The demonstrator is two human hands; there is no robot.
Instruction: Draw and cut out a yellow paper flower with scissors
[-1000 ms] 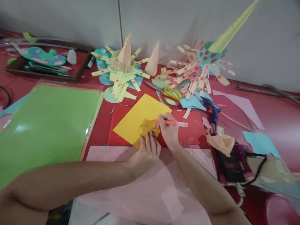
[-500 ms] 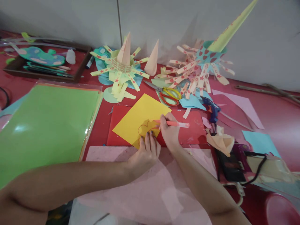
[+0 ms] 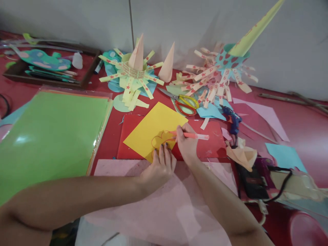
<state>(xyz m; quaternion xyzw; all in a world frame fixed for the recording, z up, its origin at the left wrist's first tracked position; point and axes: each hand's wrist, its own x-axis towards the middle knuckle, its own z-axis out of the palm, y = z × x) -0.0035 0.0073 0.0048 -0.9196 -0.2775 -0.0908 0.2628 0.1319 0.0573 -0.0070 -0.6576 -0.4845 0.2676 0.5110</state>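
Observation:
A yellow sheet of paper [image 3: 153, 124] lies turned at an angle on a red board [image 3: 212, 143]. Curved red outlines, like rounded petals, are drawn near its lower corner. My left hand [image 3: 162, 165] is open, its fingertips resting flat on that lower corner and covering part of the drawing. In my right hand [image 3: 187, 143] is a pink-red marker [image 3: 196, 136], pinched between the fingers and slanting across the paper's right side. The marker's tip is close to the drawn line; whether it touches the paper I cannot tell.
Yellow-and-red-handled scissors [image 3: 188, 104] lie behind the paper. A blue glue gun [image 3: 233, 119] is to the right, near a black device [image 3: 252, 182] with cables. Green sheets [image 3: 56, 136] are stacked at left. Paper cone crafts [image 3: 135, 66] stand by the wall, beside a brown tray [image 3: 85, 71].
The right hand and marker have shifted very slightly to the right. The left hand stays on the yellow paper.

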